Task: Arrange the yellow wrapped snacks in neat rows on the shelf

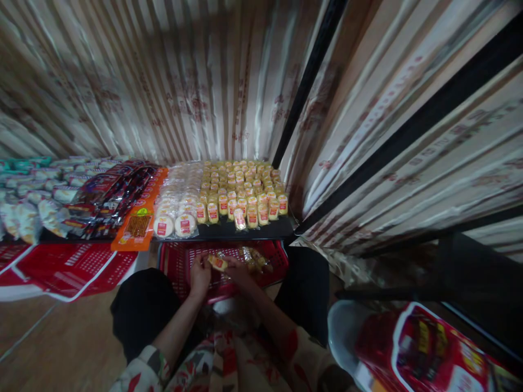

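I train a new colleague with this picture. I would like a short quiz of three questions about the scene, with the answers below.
1. True or false: the left hand and the right hand are at opposite ends of a small yellow plastic-wrapped snack.

2. On the long black shelf, what colour is the long flat plastic packet directly left of the round white wrapped snacks?

3. Where is the red perforated plastic basket below the hands?
A) on the shelf
B) between the person's dark-clothed knees
C) behind the curtain

Key: 1. True. 2. Orange. 3. B.
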A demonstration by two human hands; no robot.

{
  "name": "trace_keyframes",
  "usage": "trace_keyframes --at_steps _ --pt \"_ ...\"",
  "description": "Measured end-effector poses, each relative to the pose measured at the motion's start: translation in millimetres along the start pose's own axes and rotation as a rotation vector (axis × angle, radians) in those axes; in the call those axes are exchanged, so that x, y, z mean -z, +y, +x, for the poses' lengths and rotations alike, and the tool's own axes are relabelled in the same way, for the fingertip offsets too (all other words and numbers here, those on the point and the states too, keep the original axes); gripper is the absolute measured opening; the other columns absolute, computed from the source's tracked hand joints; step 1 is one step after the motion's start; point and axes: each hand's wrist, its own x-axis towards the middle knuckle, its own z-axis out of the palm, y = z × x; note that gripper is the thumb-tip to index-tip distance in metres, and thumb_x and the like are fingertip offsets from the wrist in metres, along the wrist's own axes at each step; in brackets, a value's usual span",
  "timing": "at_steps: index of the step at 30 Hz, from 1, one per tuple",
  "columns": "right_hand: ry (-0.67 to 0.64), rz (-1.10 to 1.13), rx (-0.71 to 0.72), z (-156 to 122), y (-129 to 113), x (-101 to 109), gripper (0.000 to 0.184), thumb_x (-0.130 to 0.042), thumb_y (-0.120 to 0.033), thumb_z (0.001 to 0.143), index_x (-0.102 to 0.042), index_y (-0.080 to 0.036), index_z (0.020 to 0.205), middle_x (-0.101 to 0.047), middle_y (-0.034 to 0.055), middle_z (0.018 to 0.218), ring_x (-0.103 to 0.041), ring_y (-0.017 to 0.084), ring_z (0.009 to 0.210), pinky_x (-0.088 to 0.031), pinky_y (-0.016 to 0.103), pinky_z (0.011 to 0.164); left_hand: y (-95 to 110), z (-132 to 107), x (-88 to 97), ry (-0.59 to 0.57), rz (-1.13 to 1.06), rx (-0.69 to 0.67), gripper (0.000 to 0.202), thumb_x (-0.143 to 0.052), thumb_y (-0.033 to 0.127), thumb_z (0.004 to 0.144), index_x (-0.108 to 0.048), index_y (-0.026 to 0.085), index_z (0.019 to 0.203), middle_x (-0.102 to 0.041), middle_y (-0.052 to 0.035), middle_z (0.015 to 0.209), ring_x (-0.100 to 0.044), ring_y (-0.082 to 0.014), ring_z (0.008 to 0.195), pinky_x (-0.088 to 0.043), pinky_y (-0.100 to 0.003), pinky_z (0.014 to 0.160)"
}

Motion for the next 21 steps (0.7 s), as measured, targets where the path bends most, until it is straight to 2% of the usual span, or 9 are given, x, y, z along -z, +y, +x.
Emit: trace_keyframes --at_steps 7,12,17,21 --pt "0.022 0.046 0.059 -6.8 -6.1 4.4 0.02 -0.06 -0.019 0.059 -0.055 -0.02 0.078 -0.064 -0.0008 0.071 -0.06 0.013 0.06 -0.048 0.025 0.057 23.3 -8.0 1.6 0.073 -0.009 -0.247 0.028 -0.042 0.012 0.076 -0.06 0.014 0.097 -0.061 -0.0114 0.101 -0.057 -0.0214 0.099 -0.044 -0.035 0.093" --pt "0.092 0.085 0.211 -5.3 -17.5 4.1 0.02 -0.064 -0.027 0.063 -0.055 -0.02 0.08 -0.063 0.0012 0.075 -0.06 0.014 0.064 -0.05 0.028 0.064 43.3 -8.5 4.7 0.128 -0.017 -0.381 0.026 -0.041 0.015 0.078 -0.058 0.015 0.098 -0.059 -0.0106 0.1 -0.054 -0.0215 0.1 -0.044 -0.036 0.094" --pt "0.198 0.089 0.302 1.8 -35.7 -2.0 0.02 -0.062 -0.033 0.066 -0.053 -0.021 0.08 -0.063 0.0025 0.078 -0.061 0.015 0.069 -0.05 0.028 0.067 64.9 -1.1 4.7 0.158 -0.029 -0.456 0.028 -0.041 0.014 0.078 -0.054 0.016 0.103 -0.056 -0.011 0.108 -0.051 -0.0208 0.107 -0.041 -0.035 0.098" --pt "0.255 0.081 0.329 5.9 -51.3 -4.0 0.019 -0.057 -0.031 0.068 -0.052 -0.021 0.083 -0.063 0.0028 0.081 -0.061 0.015 0.07 -0.05 0.027 0.069 76.1 4.4 0.6 0.22 -0.04 -0.487 0.031 -0.041 0.015 0.079 -0.051 0.015 0.108 -0.052 -0.0127 0.116 -0.047 -0.0214 0.114 -0.037 -0.037 0.102"
